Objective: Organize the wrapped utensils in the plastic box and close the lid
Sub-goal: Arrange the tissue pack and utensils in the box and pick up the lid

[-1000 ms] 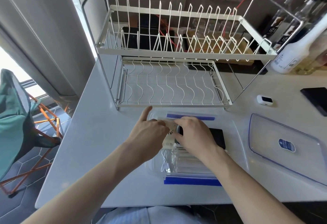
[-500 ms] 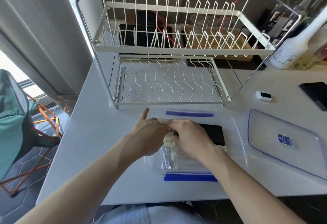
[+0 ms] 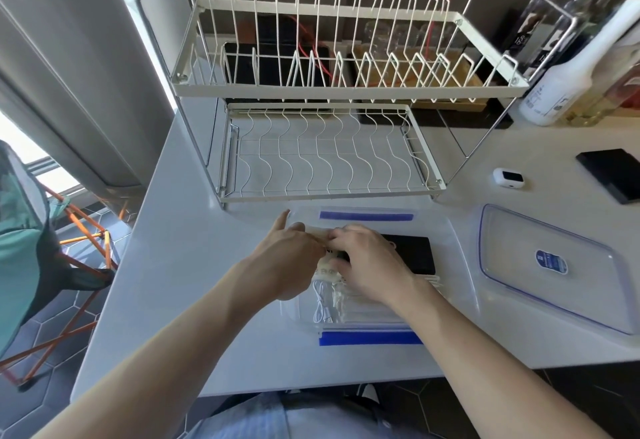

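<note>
The wrapped utensils (image 3: pixel 353 303) lie in a loose stack inside the clear plastic box (image 3: pixel 450 241), just below the middle of the frame, with a black flat item (image 3: pixel 414 255) beside them in the box's upper right part. Both hands meet over the stack. The left hand (image 3: pixel 291 258) has its forefinger stretched out toward the upper left while its other fingers curl onto a pale wrapped packet (image 3: pixel 325 267) at the top of the stack. The right hand (image 3: pixel 367 262) lies knuckles up across the packets, fingers bent down onto the same packet; both seem to pinch it, though the fingertips are hidden.

The packets look light, thin and crinkly, with slick film that would slide easily, so taking hold at the ends and pressing the stack flat seems the safer way to square it.

The lid (image 3: pixel 550 265) lies off the box, on the white tabletop (image 3: pixel 180 265) at the right of the frame, with a blue label in its middle. A white wire dish rack (image 3: pixel 329 147) stands just above the box.
</note>
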